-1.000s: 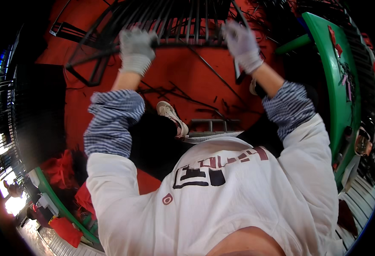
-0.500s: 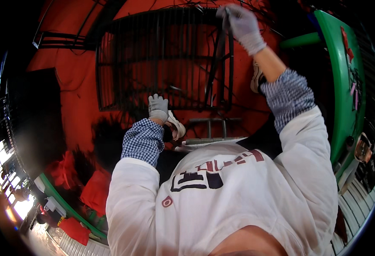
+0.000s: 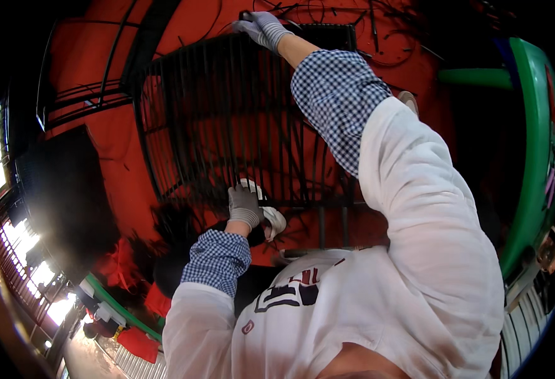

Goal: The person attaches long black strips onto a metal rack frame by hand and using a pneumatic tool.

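Observation:
A black frame of many thin parallel bars [image 3: 277,126] lies in front of me over the red floor. My left hand [image 3: 244,206], in a grey knitted glove, is closed over its near rail, fingers curled among the bar ends. My right hand [image 3: 263,30], in a similar glove, reaches across to the far rail. Its fingers are bent together and slightly blurred, with a small dark thing at their tips that I cannot make out. Blue checked sleeve covers wrap both forearms.
Black strips [image 3: 391,38] are strewn on the red floor [image 3: 110,170] beyond the frame. A green stool or table edge [image 3: 533,151] stands at right, with small items. Dark panels [image 3: 69,196] and red cloth [image 3: 122,265] are at left. My shoe [image 3: 275,222] is beside the near rail.
My right hand has swept left along the far side, from the frame's right corner toward its middle. My left hand stays at the near rail. The whole view has shifted.

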The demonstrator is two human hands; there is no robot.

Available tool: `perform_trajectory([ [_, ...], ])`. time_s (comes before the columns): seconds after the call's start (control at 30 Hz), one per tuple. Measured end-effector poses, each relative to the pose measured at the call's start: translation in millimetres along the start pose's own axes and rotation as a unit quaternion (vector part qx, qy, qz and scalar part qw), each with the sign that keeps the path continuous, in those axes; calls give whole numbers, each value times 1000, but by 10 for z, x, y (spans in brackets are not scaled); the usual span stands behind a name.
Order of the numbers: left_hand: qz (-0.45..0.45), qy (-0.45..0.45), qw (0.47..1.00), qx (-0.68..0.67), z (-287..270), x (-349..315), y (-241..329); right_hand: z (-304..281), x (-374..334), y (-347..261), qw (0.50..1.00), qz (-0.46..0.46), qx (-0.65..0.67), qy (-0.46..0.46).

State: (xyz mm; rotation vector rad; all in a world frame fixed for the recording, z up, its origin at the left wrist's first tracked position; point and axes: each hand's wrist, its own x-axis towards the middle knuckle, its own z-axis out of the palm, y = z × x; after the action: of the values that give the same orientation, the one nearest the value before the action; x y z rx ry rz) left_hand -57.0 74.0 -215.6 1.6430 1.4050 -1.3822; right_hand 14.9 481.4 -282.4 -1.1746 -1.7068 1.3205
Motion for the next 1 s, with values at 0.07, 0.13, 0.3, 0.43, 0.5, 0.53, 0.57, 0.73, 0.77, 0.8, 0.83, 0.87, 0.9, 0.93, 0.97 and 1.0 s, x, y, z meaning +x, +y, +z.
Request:
perform_trajectory([
  [0.07,41,-7,999,22,-188,207,165,-402,170,719,973,-17,-217,71],
  [0.13,-24,10,999,-19,163,-69,-93,-178,108,568,947,-7,-320,37],
  [0.3,93,39,995,7,-230,109,-24,-2537,128,1686,933,238,-127,237],
  [0.43,62,-107,992,22,-92,-275,-448,-1175,46,569,987,133,-39,86],
  [0.5,104,-178,978,-47,-216,-142,-520,-1123,255,726,993,66,64,79],
  [0.53,144,-188,971,11,-574,-18,-377,-1414,383,1103,979,35,105,170],
  [0.57,199,-135,971,14,-931,95,-272,-1819,467,1422,966,20,177,186],
  [0.73,125,188,904,-363,-1764,26,-835,-820,605,1200,992,100,37,69],
  [0.77,141,300,852,-405,-1923,169,-882,-803,634,1284,980,125,133,79],
  [0.8,152,366,826,-400,-2334,346,-694,-1246,683,1649,981,91,95,141],
  [0.83,143,433,795,-400,-2515,504,-698,-1214,674,1681,981,94,94,138],
  [0.87,144,494,755,-407,-2644,702,-773,-1095,677,1605,988,74,24,136],
  [0.9,95,536,749,-379,-2833,942,-757,-1055,641,1579,988,56,-53,136],
  [0.93,74,539,765,-345,-3064,1076,-711,-1084,603,1555,987,59,-57,135],
  [0.97,69,521,771,-359,-3248,1165,-626,-1113,543,1522,985,61,-96,129],
  [1.0,7,519,767,-377,-3474,1114,-415,-1178,488,1481,981,63,-137,124],
])
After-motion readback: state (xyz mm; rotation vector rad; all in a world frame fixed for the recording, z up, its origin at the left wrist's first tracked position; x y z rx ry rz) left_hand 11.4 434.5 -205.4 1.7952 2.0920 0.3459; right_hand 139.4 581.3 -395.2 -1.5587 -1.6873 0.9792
